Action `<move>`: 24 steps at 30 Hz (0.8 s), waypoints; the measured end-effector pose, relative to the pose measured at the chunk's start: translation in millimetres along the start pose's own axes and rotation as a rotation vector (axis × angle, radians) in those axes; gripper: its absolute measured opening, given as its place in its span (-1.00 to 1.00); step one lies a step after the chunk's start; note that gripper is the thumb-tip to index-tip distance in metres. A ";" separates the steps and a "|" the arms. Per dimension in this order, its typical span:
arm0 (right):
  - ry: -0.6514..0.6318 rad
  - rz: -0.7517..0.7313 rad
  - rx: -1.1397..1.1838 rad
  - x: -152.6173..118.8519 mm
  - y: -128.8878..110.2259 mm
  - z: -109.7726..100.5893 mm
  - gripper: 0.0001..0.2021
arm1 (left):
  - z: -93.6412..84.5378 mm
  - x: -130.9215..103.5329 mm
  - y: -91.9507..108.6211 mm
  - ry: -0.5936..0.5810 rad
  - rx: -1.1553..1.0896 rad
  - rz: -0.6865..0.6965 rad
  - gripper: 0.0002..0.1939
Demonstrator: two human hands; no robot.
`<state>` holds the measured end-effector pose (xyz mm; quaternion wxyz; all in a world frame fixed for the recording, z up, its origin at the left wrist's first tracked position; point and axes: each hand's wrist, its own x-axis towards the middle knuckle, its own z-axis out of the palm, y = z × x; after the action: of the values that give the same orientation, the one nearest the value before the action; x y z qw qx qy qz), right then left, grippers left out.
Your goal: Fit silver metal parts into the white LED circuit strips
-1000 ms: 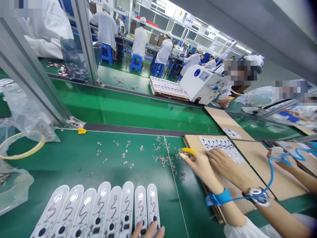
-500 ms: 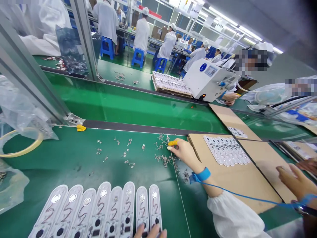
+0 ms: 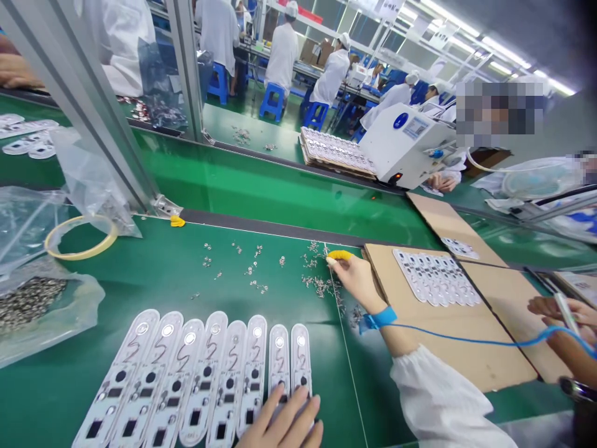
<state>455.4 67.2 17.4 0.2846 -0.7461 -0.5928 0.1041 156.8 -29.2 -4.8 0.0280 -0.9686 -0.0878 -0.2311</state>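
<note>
My left hand (image 3: 286,423) rests with fingers spread over the lower part of the two rightmost white strips (image 3: 301,358). Several such long, rounded strips (image 3: 205,373) lie side by side, each with a round silver disc, a dark squiggly wire and black components. Farther off, my right hand (image 3: 357,283), with a yellow finger cot and a blue wrist strap (image 3: 380,317), pinches thumb and forefinger together beside a scatter of small metal parts (image 3: 319,285). Whatever is between those fingertips is too small to make out.
Cardboard (image 3: 420,323) at the right carries a row of finished-looking strips (image 3: 436,278). A co-worker's hand (image 3: 566,317) is at the far right. Left lie a tape roll (image 3: 81,255) and a bag of metal parts (image 3: 32,302). Beyond the green channel stands a white machine (image 3: 410,146).
The view has tilted down and left, showing more of the strips and the parts bag. More of my left hand shows over the strips. My right hand stays by the metal parts.
</note>
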 end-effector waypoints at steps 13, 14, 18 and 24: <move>0.030 0.054 0.122 -13.1 -0.8 -2.6 -0.50 | -13.0 6.3 -5.2 0.081 0.031 -0.005 -0.63; 0.044 0.052 0.079 -13.2 -0.4 -5.9 -0.52 | -13.1 6.2 -5.1 0.079 0.030 -0.004 -0.64; 0.078 0.002 -0.089 -16.0 -2.4 -22.6 -0.57 | -12.9 6.7 -4.3 0.062 0.032 0.003 -0.64; 0.012 -0.138 -0.177 -37.7 -26.0 -31.7 -0.52 | -7.0 3.1 -0.4 0.078 0.009 -0.023 -0.65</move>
<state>439.2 25.6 50.6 0.2278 -0.7263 -0.6480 0.0271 156.4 -29.0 2.9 0.0333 -0.9577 -0.0986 -0.2685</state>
